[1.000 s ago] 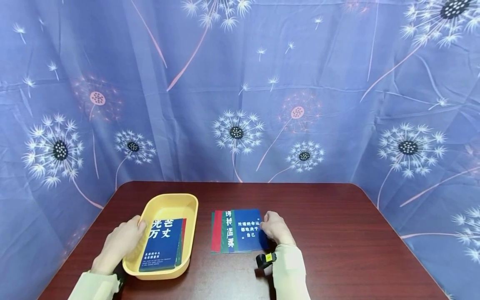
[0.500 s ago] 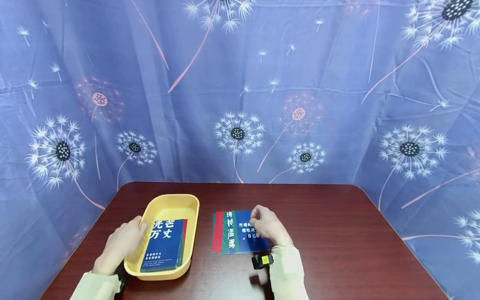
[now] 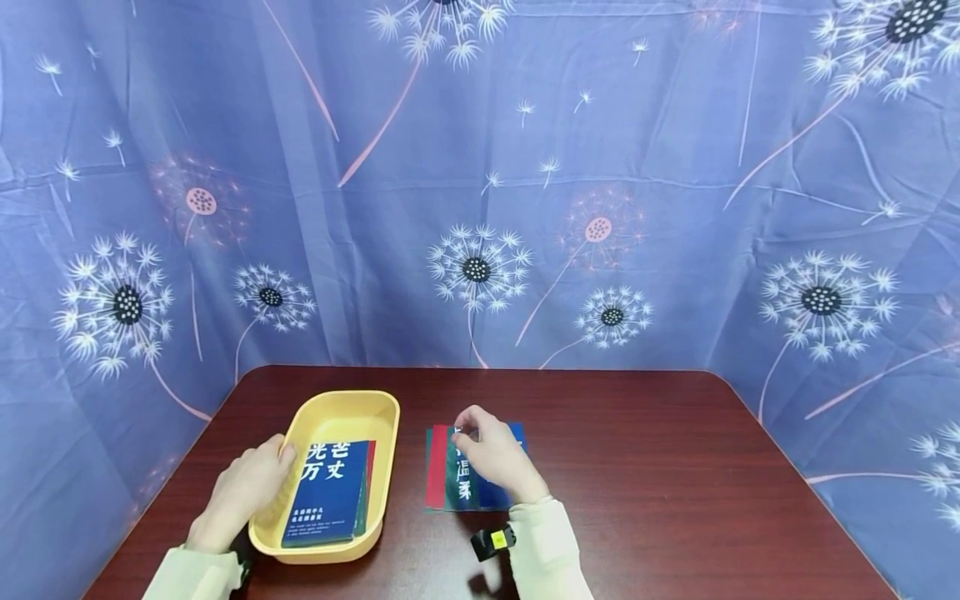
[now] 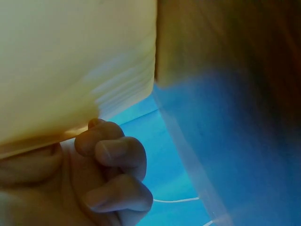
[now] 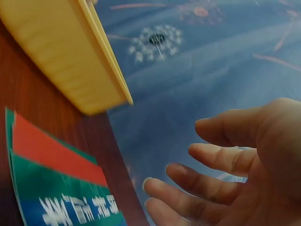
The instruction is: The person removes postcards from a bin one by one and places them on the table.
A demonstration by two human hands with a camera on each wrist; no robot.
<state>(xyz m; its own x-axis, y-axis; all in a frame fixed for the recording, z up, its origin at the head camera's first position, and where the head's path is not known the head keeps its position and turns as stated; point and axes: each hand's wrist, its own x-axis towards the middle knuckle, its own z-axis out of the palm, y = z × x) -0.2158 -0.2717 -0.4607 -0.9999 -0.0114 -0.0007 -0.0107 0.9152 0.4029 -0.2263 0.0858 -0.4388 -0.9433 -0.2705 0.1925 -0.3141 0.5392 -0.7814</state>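
Note:
My left hand grips the left rim of a yellow plastic basin, its thumb over the edge; the left wrist view shows curled fingers under the rim. Inside the basin lies a stack of printed cards, a blue card with white Chinese characters on top. My right hand hovers over a fanned pile of cards with nothing in its fingers, which are loosely bent and apart in the right wrist view. The pile shows a red card, a green card with white characters, and a blue card partly hidden by the hand.
All of this stands on a dark reddish-brown table with rounded far corners. Behind the table hangs a blue curtain with dandelion prints. A black wrist camera sits on the right sleeve.
My right hand has moved left from the pile's right edge, across the blue card, to above the green card. The left hand still holds the basin in the same place.

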